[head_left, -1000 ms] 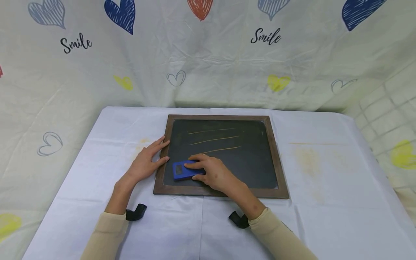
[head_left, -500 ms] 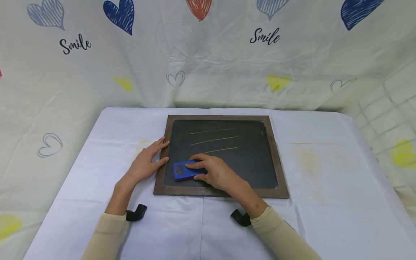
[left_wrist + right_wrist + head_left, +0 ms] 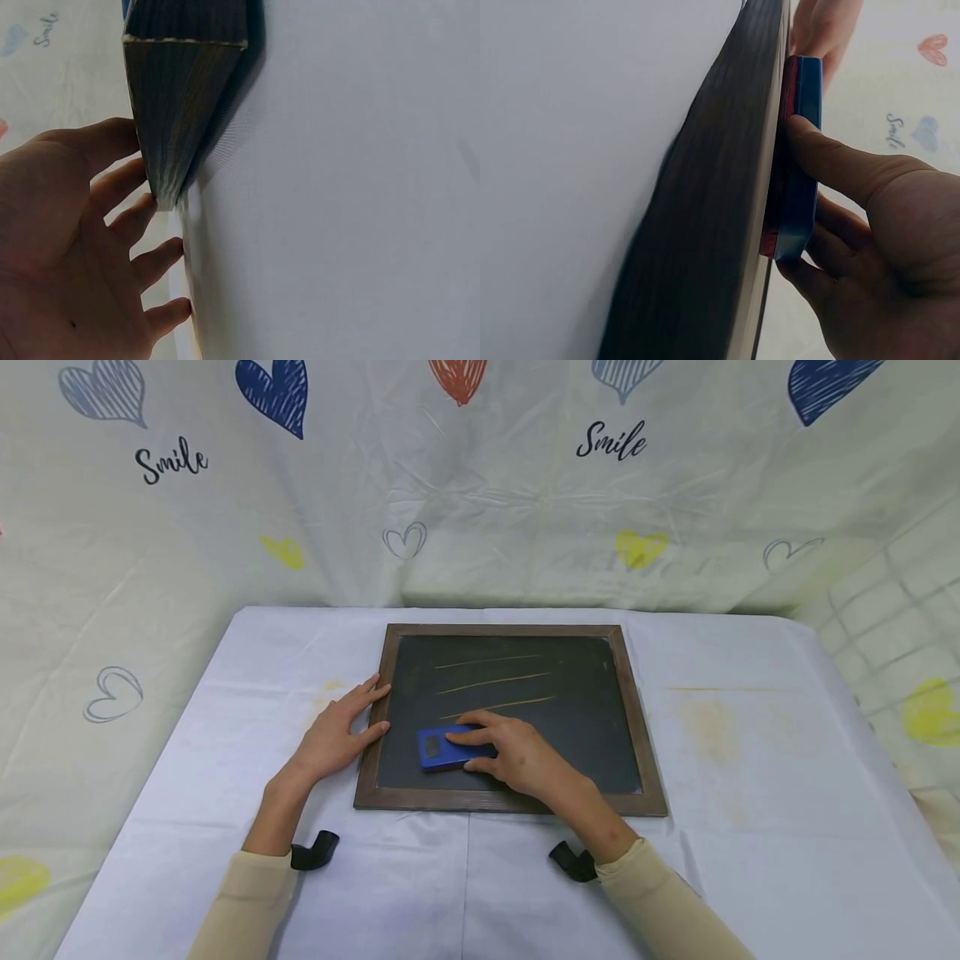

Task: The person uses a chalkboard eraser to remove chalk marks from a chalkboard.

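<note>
A framed chalkboard [image 3: 570, 743] lies flat on the table, with three thin yellow lines across its upper part. My right hand [image 3: 525, 757] grips a blue board eraser [image 3: 442, 750] between thumb and fingers, low on the left half of the board. In the right wrist view the eraser [image 3: 799, 217] shows a red underside against the board. My left hand [image 3: 337, 735] rests with spread fingers on the left side of the wooden frame. The left wrist view shows the fingertips of that hand [image 3: 67, 225] along the frame's edge [image 3: 180, 105].
A white cloth [image 3: 750, 860] covers the table, with faint yellowish smudges [image 3: 712, 735] right of the board. Behind it hangs a curtain [image 3: 510, 510] printed with hearts and lettering. Black curved pieces [image 3: 315, 852] stick out at both sleeve cuffs.
My right hand has slid the eraser a short way to the right and slightly up across the board. The left hand has stayed in place on the frame.
</note>
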A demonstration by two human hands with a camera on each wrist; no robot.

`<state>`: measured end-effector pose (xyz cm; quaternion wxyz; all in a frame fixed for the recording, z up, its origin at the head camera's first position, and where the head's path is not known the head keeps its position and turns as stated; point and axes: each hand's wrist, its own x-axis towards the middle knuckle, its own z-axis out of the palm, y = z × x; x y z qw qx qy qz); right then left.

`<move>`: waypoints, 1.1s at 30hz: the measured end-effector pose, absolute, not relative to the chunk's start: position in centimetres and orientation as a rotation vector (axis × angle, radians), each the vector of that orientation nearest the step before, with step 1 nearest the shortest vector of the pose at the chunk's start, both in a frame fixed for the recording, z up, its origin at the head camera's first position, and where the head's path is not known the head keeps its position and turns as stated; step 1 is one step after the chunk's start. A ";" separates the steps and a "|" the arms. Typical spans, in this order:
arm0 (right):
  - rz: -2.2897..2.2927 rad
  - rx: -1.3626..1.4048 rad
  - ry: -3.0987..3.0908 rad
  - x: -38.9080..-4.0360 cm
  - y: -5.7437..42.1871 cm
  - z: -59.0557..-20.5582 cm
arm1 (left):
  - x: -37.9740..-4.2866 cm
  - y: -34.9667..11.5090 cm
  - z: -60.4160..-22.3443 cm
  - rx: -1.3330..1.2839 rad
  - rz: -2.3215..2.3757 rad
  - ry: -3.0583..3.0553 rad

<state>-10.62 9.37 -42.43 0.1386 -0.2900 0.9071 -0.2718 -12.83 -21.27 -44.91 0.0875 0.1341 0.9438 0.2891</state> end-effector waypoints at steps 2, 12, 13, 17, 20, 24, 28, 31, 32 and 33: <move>-0.789 -0.829 2.626 -10.6 9.8 -42.5 | -12.8 -21.3 -44.9 0.401 0.865 2.809; -0.815 -0.781 2.684 -10.6 12.8 -42.5 | -12.9 -21.4 -45.0 0.395 0.858 2.810; -0.822 -0.776 2.693 -10.6 13.2 -42.5 | -12.9 -21.3 -45.0 0.394 0.857 2.811; -0.844 -0.778 2.721 -10.6 14.5 -42.7 | -12.9 -21.3 -45.0 0.392 0.853 2.812; -0.842 -0.775 2.735 -10.6 15.2 -42.7 | -12.9 -21.3 -45.0 0.392 0.854 2.814; -0.842 -0.744 2.751 -10.6 16.1 -42.7 | -12.9 -21.3 -45.1 0.390 0.860 2.814; -0.849 -0.719 2.776 -10.6 17.3 -42.8 | -12.9 -21.3 -45.1 0.389 0.868 2.812; -0.849 -0.710 2.799 -10.5 18.2 -42.9 | -12.9 -21.3 -45.1 0.391 0.870 2.811; -0.850 -0.705 2.805 -10.5 18.6 -42.9 | -12.9 -21.3 -45.1 0.391 0.870 2.811; -0.851 -0.699 2.809 -10.5 18.9 -43.0 | -12.9 -21.3 -45.2 0.392 0.871 2.811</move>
